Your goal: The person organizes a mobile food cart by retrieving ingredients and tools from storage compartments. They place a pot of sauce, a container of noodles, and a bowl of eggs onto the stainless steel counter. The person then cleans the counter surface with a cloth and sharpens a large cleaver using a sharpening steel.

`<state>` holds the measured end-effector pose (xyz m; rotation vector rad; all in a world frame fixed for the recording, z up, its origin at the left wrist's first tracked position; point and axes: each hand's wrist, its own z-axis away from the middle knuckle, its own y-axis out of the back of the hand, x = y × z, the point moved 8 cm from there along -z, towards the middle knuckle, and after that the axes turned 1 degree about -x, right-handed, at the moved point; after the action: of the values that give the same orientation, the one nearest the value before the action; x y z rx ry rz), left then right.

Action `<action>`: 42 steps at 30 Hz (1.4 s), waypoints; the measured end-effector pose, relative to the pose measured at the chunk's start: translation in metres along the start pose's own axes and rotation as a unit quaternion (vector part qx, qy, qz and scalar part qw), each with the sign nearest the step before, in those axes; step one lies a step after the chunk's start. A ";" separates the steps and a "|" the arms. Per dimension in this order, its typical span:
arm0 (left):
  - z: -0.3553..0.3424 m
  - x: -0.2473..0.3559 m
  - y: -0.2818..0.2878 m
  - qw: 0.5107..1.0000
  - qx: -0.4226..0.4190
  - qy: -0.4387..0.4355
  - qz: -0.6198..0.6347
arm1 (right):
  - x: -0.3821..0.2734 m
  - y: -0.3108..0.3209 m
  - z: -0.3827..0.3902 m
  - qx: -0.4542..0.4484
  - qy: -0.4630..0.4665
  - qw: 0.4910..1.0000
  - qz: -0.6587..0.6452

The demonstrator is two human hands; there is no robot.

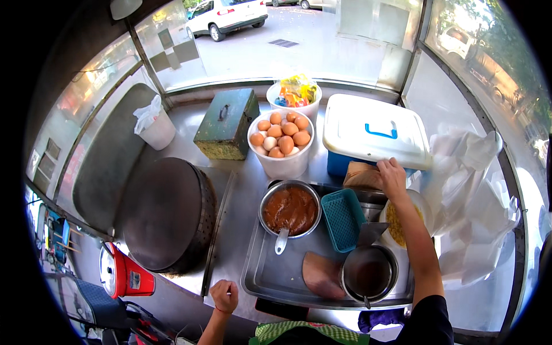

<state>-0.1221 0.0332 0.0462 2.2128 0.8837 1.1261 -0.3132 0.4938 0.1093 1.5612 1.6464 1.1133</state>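
Over the back of the metal tray [282,290], my right hand [392,178] has its fingers bent together. They are at the front edge of the white lid [351,123] on a blue box [338,165], close by the end of a brown, wood-like piece [362,175]. What the fingertips grip is hidden. My left hand [224,296] is loosely curled with nothing visible in it, between the round griddle [164,215] and the tray. Below my right hand, a bowl of yellow bits [395,227] is partly covered by my forearm.
The tray holds a bowl of brown sauce [292,210] with a spoon, a teal basket [343,220], a metal pot [370,275] and a curved brown piece [323,275]. Behind stand a bucket of eggs [282,141] and a green metal box [226,123]. White plastic bags [468,195] hang right.
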 end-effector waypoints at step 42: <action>0.031 0.146 -0.254 0.785 -0.536 -0.311 0.013 | -0.044 -0.099 0.059 -0.327 -0.139 0.929 -0.106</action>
<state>-0.1124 0.3048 -0.0673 1.4030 -0.1219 0.5499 -0.3038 0.4651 -0.0103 1.0194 1.0641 1.1083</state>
